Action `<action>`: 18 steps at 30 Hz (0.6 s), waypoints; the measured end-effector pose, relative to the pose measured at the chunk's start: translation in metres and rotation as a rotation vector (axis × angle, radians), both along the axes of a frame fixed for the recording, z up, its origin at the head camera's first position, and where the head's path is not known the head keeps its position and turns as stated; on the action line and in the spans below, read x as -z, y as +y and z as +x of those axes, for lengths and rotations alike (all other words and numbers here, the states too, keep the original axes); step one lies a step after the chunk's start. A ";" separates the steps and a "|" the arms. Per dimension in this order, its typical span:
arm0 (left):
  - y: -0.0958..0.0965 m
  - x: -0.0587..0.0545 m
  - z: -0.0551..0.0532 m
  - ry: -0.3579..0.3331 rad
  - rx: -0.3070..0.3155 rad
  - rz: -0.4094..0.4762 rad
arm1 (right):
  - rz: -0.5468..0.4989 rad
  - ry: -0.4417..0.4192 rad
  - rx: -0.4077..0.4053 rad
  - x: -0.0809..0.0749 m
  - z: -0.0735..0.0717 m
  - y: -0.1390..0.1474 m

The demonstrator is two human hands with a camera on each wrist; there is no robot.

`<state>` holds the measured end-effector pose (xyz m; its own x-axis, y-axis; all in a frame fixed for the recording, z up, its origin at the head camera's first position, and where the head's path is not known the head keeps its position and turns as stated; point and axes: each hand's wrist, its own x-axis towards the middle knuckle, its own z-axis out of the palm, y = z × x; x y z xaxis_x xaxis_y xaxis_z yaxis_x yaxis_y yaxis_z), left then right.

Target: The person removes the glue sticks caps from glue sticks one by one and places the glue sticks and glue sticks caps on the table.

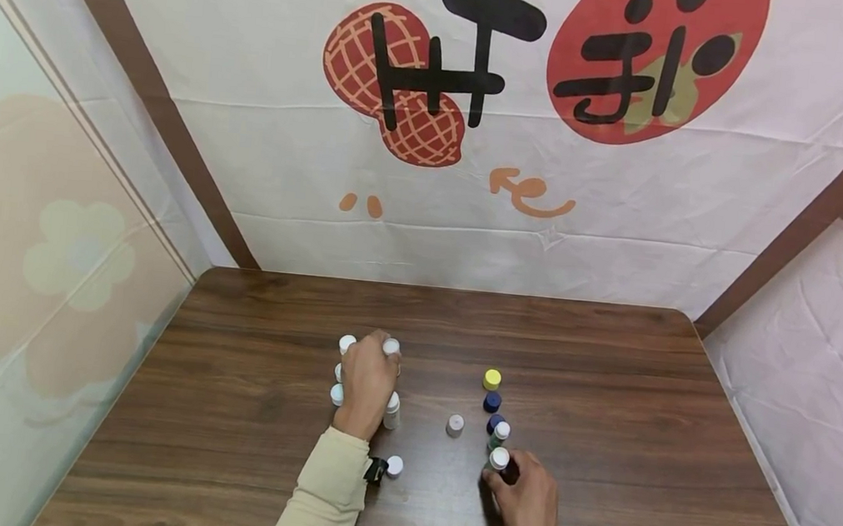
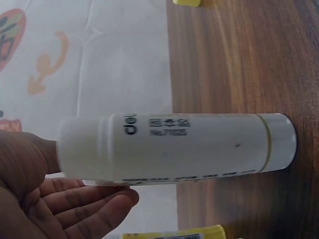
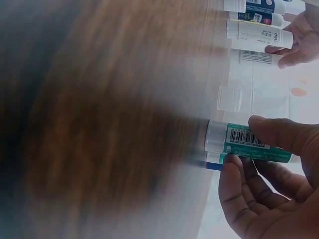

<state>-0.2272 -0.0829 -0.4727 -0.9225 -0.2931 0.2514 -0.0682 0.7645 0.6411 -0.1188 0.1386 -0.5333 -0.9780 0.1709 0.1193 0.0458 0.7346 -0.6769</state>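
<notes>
Near the middle of the table, my left hand (image 1: 368, 384) pinches the top of a white glue stick (image 1: 391, 346). Another white glue stick (image 2: 189, 147) with black lettering stands in front of it, partly covering the fingers in the left wrist view. White-capped sticks (image 1: 337, 393) form a line on that hand's left side. My right hand (image 1: 532, 498) holds an upright green glue stick (image 3: 241, 139) with a white cap, thumb on one side and fingers on the other. Just beyond it stands a second green stick (image 1: 500, 434) with a white top.
Two navy-topped pieces (image 1: 492, 401) and a yellow-topped one (image 1: 492, 379) continue the right-hand row. Between the hands sits a short pale cylinder (image 1: 456, 426). A white-topped piece (image 1: 394, 466) is beside the left wrist. The wooden table (image 1: 609, 355) meets a printed cloth (image 1: 285, 184) behind.
</notes>
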 end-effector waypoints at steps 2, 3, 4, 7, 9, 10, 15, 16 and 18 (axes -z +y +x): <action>-0.001 -0.003 0.002 0.024 -0.003 -0.001 | 0.003 0.007 -0.003 0.000 0.000 0.000; -0.002 -0.004 0.003 0.037 -0.002 0.002 | 0.007 0.012 -0.004 0.000 0.000 0.000; -0.002 -0.007 0.004 0.050 0.000 0.008 | 0.010 0.017 -0.005 0.000 0.000 0.000; -0.004 -0.014 0.008 0.083 0.004 0.031 | 0.018 0.026 -0.012 -0.001 0.001 0.000; -0.005 -0.019 0.010 0.097 0.007 0.045 | 0.018 0.025 -0.013 -0.001 0.001 0.000; -0.006 -0.021 0.012 0.100 0.007 0.056 | 0.018 0.020 -0.012 -0.001 0.001 0.000; -0.007 -0.031 0.019 0.114 0.005 0.172 | 0.008 -0.019 -0.005 -0.003 0.002 0.000; -0.008 -0.032 0.020 0.120 0.005 0.208 | 0.001 -0.027 -0.005 -0.003 0.003 0.000; -0.008 -0.035 0.023 0.141 0.008 0.277 | -0.013 -0.037 -0.009 -0.005 0.004 0.001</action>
